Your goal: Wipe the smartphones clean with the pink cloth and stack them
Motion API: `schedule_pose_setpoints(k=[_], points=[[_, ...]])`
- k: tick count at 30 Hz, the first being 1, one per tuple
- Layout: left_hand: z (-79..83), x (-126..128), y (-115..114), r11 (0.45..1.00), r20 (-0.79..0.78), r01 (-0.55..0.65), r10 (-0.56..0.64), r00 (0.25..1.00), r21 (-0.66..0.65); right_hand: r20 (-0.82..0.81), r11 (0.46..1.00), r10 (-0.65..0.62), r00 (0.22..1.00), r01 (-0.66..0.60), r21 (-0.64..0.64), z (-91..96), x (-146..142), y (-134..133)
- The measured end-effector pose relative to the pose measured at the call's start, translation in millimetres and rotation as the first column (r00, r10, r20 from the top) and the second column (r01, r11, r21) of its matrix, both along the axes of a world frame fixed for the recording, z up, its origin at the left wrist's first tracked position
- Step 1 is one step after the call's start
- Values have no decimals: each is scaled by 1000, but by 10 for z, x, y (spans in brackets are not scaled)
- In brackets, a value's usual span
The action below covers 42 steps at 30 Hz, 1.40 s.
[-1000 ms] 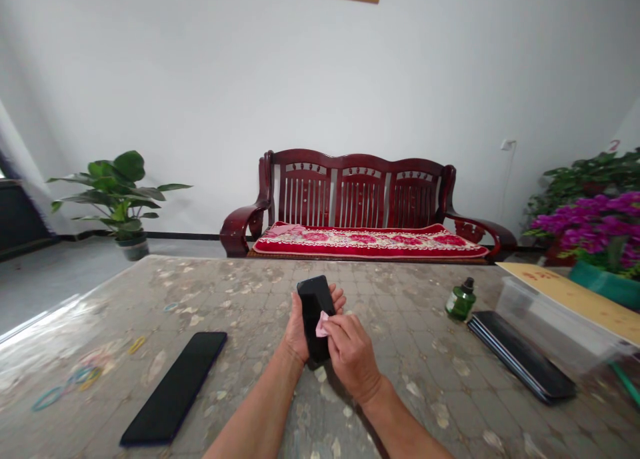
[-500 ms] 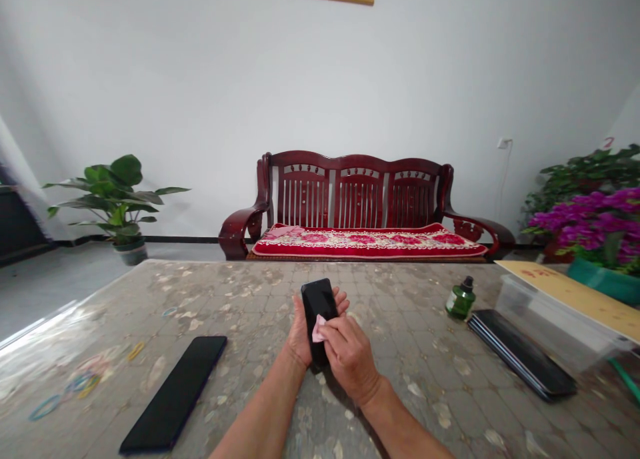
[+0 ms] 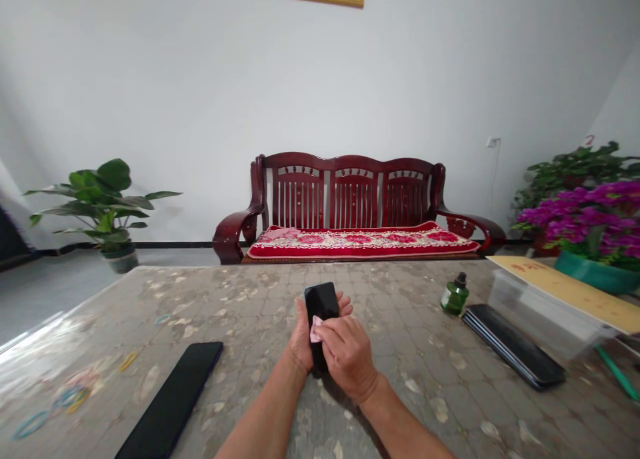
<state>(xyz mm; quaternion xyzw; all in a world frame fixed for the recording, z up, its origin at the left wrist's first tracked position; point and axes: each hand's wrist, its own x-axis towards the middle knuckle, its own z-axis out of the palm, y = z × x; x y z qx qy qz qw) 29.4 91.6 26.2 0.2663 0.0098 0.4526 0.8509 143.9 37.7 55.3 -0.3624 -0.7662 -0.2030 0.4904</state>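
Observation:
A black smartphone (image 3: 323, 300) rests screen up in my left hand (image 3: 301, 336), whose thumb lies along one side while the fingertips show past the other. Pinched in my right hand (image 3: 349, 352) is a small pink cloth (image 3: 315, 329), pressed against the phone's screen. The lower part of the phone is partly covered by the right hand. To the left, a larger dark phone (image 3: 173, 399) lies flat on the patterned tablecloth (image 3: 250, 312).
Rubber bands (image 3: 73, 398) lie at the left. On the right are a green bottle (image 3: 455, 295), a stack of phones (image 3: 513, 346), a clear plastic box (image 3: 555, 319) with a yellow sheet on top, a green pen-like stick (image 3: 617, 372) and purple flowers (image 3: 585, 216). A wooden bench (image 3: 350, 159) stands beyond the table.
The view has turned slightly to the right. My right hand still holds the cloth on the screen, with little shift, and the phone stays in my left hand.

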Motion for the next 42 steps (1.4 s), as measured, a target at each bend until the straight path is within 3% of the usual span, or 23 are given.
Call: schedule_pose_setpoints(k=[7, 13, 20, 25, 28, 32, 39, 42], points=[[28, 47, -17, 996, -26, 91, -91, 996, 3, -61, 991, -136, 989, 137, 12, 81, 122, 51], [70, 47, -72, 997, -34, 70, -70, 997, 12, 0, 998, -54, 999, 54, 21, 77, 33, -9], [-17, 71, -70, 991, -54, 107, -111, 992, -76, -88, 986, -162, 983, 166, 31, 198, 162, 87], [23, 64, -81, 989, -49, 140, -142, 989, -52, -24, 994, -94, 995, 95, 53, 158, 102, 85], [26, 69, -106, 986, -65, 147, -153, 986, -83, -43, 993, -113, 993, 115, 33, 191, 136, 115], [-32, 120, -108, 986, -42, 129, -134, 990, -102, -126, 983, -179, 976, 182, 18, 300, 213, 152], [-50, 121, -110, 991, 41, 33, -28, 999, -131, -37, 996, -88, 995, 88, 2, 365, 62, 85], [-19, 120, -138, 992, 36, 50, -46, 998, -114, -70, 995, -104, 992, 104, -12, 388, 88, 98]])
